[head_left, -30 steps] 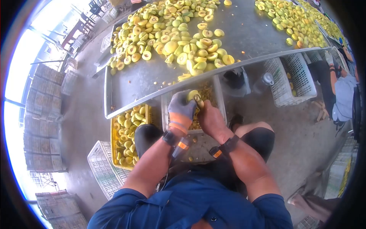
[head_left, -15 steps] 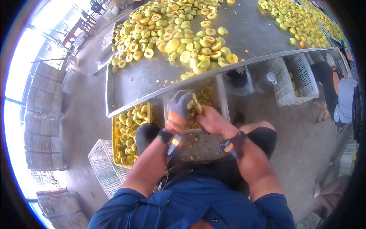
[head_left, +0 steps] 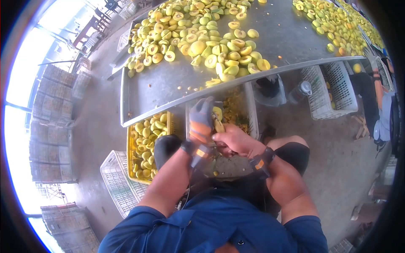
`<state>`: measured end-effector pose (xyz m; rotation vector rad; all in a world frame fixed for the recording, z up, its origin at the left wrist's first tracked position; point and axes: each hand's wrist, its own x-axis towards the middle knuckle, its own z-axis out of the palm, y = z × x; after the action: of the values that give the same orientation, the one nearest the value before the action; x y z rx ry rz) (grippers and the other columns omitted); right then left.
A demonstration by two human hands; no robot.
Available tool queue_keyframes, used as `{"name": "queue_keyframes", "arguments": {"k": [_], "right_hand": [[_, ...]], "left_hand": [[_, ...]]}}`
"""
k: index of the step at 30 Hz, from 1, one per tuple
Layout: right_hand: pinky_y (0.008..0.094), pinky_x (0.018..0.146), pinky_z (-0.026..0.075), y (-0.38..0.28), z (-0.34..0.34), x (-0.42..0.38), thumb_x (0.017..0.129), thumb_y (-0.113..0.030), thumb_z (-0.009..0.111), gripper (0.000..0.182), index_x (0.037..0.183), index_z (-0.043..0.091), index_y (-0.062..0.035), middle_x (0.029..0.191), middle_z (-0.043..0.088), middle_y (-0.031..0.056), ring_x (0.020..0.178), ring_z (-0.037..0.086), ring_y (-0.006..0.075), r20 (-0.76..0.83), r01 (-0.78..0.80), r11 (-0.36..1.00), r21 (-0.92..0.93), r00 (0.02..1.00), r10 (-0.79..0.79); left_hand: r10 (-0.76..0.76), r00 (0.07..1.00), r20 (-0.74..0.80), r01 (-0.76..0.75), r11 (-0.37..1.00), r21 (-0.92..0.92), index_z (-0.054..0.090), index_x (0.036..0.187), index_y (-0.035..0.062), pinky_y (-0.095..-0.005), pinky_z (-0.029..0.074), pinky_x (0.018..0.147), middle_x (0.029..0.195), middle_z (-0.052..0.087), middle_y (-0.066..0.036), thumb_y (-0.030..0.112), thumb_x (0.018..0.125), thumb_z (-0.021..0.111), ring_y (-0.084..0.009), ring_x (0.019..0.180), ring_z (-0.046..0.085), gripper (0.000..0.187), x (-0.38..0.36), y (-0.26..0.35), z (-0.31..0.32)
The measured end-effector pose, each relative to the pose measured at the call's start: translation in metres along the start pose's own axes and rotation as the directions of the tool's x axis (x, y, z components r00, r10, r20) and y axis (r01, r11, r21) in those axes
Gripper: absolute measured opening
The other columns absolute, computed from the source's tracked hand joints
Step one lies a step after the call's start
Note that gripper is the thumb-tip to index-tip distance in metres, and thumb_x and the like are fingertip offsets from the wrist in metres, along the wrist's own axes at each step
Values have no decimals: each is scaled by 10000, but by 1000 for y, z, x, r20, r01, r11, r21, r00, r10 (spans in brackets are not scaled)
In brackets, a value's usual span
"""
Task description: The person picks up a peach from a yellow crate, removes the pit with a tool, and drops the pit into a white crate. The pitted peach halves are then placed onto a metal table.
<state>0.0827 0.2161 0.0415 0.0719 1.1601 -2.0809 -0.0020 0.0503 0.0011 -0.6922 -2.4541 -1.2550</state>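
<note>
My left hand (head_left: 201, 120), in a grey and orange glove, is closed around a yellow-green fruit half (head_left: 217, 112). My bare right hand (head_left: 235, 139) is closed on a small tool with a yellowish-brown part (head_left: 219, 125) that meets the fruit. Its working end is too blurred to make out. Both hands are close together, just below the metal table's front edge, over a pale crate (head_left: 252, 111) with fruit scraps (head_left: 235, 105) in it. More halved fruit (head_left: 211, 61), some with brown pit hollows, lies heaped on the metal table (head_left: 162, 92).
A yellow crate (head_left: 130, 162) full of fruit halves stands left of my knees, beside a white crate (head_left: 114, 177). White baskets (head_left: 333, 107) and a clear jug (head_left: 303, 88) are under the table at right. Another person's arm (head_left: 378, 92) shows at far right. Stacked crates (head_left: 50, 130) line the left.
The view has shifted slightly, so the table and crates appear a little to the right. My hands stay together at the fruit; my right hand is slightly lower and its fingers have turned.
</note>
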Motion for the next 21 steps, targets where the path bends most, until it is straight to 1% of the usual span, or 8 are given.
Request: {"name": "queue_keyframes", "arguments": {"k": [2, 7, 10, 12, 15, 17, 20, 21], "right_hand": [[306, 456, 377, 7, -1, 1, 1064, -140, 557, 85, 1021, 576, -69, 714, 488, -15, 495, 465, 101, 81, -43, 994, 100, 996, 35], [314, 442, 370, 13, 9, 1, 1067, -135, 565, 110, 977, 528, -84, 699, 461, -19, 488, 453, 108, 120, -39, 999, 24, 992, 35], [311, 442, 374, 9, 6, 7, 1054, -133, 578, 88, 999, 534, -81, 702, 478, -16, 488, 463, 108, 61, -55, 998, 18, 997, 54], [302, 477, 373, 5, 10, 6, 1032, -144, 599, 118, 945, 557, -78, 693, 481, -12, 520, 462, 105, -34, -48, 997, -68, 998, 46], [322, 445, 414, 4, 14, 14, 997, -130, 613, 114, 929, 612, -39, 655, 569, 15, 476, 534, 131, -215, -7, 909, -416, 972, -91], [321, 441, 418, 15, 10, 24, 989, -161, 635, 143, 909, 612, -44, 625, 569, 16, 470, 534, 124, -354, -92, 893, -441, 932, -79], [303, 431, 410, 16, 18, 23, 1007, -182, 646, 177, 918, 549, -64, 629, 518, -9, 463, 505, 111, -326, -21, 894, -447, 935, -141], [296, 425, 408, 21, 13, 26, 1014, -168, 639, 170, 929, 535, -63, 645, 510, -10, 464, 505, 100, -302, -2, 886, -464, 940, -157]], "left_hand": [[224, 970, 97, -226, 974, 18, 710, 1183, 19, -348, 598, 774, 1054, 758, -132, 48, 917, 690, -268, 885, 733, 269, 7, -2, -12], [226, 939, 258, -120, 921, -372, 702, 1165, -4, -372, 573, 775, 999, 717, -162, 96, 931, 695, -299, 871, 710, 255, 9, -3, -23], [-60, 992, 113, 100, 914, -394, 741, 1093, -10, -338, 553, 760, 959, 735, -144, 127, 981, 703, -202, 849, 690, 181, 13, -1, -25], [-484, 873, 64, 433, 706, -560, 760, 1054, -6, -322, 540, 746, 930, 743, -123, 155, 1005, 713, -144, 839, 662, 175, 16, -9, -32], [-560, 826, -54, 460, 728, -509, 764, 1068, 10, -314, 527, 732, 889, 745, -94, 153, 1006, 719, -118, 818, 628, 162, 17, -35, -73], [-182, 954, -239, 168, 983, -77, 763, 1074, 11, -325, 548, 774, 952, 765, -114, 119, 1023, 686, -143, 854, 674, 143, -3, -57, -121], [-232, 940, -249, 252, 966, 51, 744, 1154, 28, -346, 581, 851, 1115, 769, -143, 74, 1003, 668, -245, 972, 739, 175, -53, -73, -206], [-567, 760, -316, 427, 804, -414, 741, 1198, -22, -288, 566, 915, 1124, 780, -96, 282, 1069, 642, -178, 993, 728, 345, -77, -89, -221]]}}
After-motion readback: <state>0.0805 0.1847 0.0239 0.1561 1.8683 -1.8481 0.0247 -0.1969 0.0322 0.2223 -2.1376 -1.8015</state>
